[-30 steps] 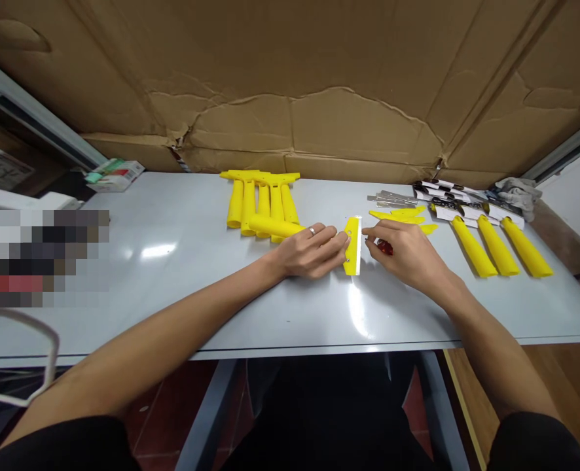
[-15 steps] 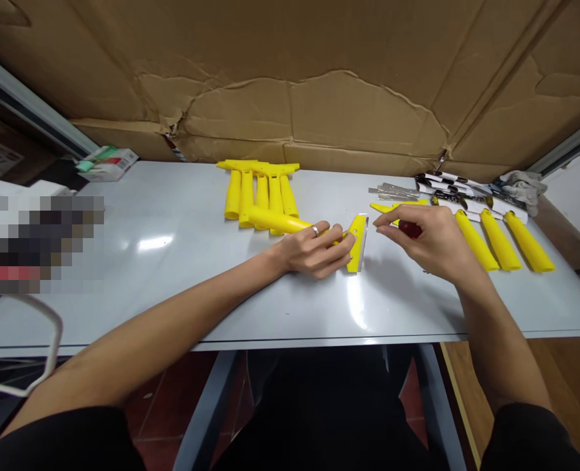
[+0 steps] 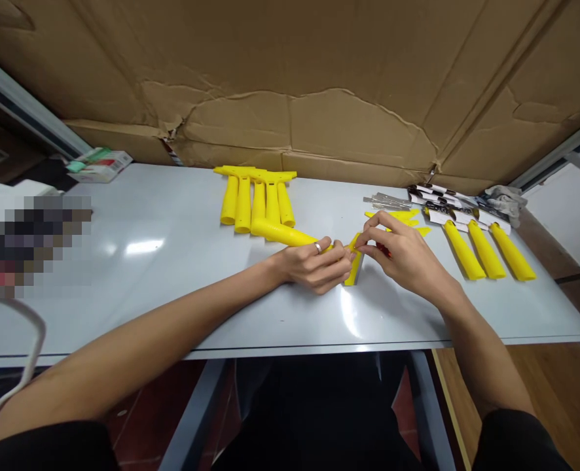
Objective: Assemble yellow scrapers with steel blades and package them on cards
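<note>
My left hand point(image 3: 317, 265), with a ring on one finger, is closed around a yellow scraper point(image 3: 280, 233). The scraper's handle points left, and its wide head with a thin metal blade edge shows just right of my fingers. My right hand point(image 3: 400, 252) is closed, with thumb and forefinger pinched together at the scraper's head. Whatever lies between those fingertips is too small to make out. A red-handled tool point(image 3: 382, 250) is tucked under the curled fingers of that hand, mostly hidden.
Several yellow scraper handles point(image 3: 243, 203) lie in a row behind my left hand. On the right are flat yellow pieces point(image 3: 408, 214), thin metal blades point(image 3: 387, 201) and scrapers with black-and-white sleeves point(image 3: 467, 252). A small box point(image 3: 101, 165) sits back left; cardboard point(image 3: 290, 124) stands behind the table.
My right hand has moved left and down, bringing its pinched fingertips from beside the scraper to its head. My left hand keeps its hold. The view has shifted slightly.
</note>
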{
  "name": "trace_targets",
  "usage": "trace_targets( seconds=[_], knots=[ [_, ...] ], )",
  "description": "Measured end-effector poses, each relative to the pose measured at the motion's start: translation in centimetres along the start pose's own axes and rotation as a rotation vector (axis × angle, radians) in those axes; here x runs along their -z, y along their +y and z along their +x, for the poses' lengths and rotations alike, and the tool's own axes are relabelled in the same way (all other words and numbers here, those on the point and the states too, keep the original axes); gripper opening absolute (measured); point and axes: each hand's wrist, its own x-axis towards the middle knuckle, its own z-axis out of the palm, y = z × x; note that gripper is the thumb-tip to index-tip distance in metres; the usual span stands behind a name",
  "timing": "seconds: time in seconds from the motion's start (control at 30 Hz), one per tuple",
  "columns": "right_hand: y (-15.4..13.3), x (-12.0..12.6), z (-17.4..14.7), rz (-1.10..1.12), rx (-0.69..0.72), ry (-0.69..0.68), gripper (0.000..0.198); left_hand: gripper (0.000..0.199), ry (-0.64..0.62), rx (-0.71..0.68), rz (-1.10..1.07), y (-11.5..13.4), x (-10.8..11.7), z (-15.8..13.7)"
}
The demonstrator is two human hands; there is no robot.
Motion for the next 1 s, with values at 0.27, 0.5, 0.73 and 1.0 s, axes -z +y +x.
trace_targets(
  seconds=[0.27,0.5,0.73,1.0],
  knots=[
    [-0.6,-0.6,0.1,-0.031,-0.076,0.002,0.014,0.021,-0.338,0.285,-0.527,-0.2,0.1,0.2],
    [-0.1,-1.0,0.1,0.106,-0.154,-0.005,0.024,0.014,-0.404,0.596,-0.979,-0.1,0.2,0.3],
    [0.9,0.0,0.3,0.205,-0.181,0.034,0.037,0.021,-0.608,0.742,-1.152,-0.4,0.7,0.3],
    [7.1,6.0,-1.7,0.731,-0.413,0.184,0.037,0.031,-0.523,0.567,-0.828,-0.6,0.4,-0.3]
  ],
)
